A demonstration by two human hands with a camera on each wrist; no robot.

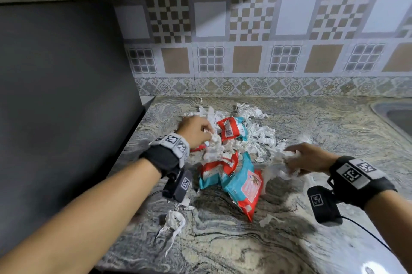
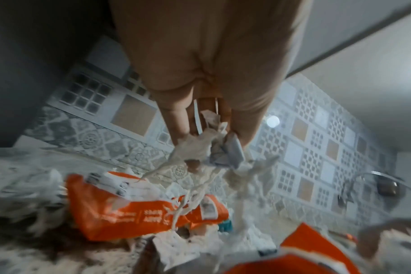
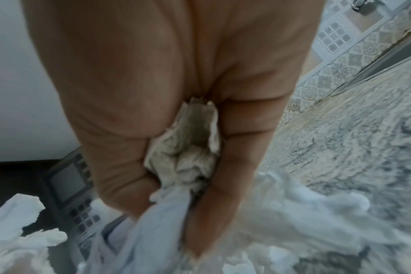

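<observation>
Beside the snack packets [image 1: 242,181], left hand [image 1: 196,131] and right hand [image 1: 310,159] each clench paper shreds [image 1: 263,137]; gathering step, next likely lifting the 2 bunches clear.

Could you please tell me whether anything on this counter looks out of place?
Yes: torn white paper shreds lie strewn across the marbled stone counter, mixed with crumpled red-and-teal plastic wrappers. One clump lies apart, nearer the person. The left hand and right hand each grip a wad.

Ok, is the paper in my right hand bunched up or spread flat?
Bunched up: the right hand grips a crumpled wad of white paper, fingers curled round it.
</observation>
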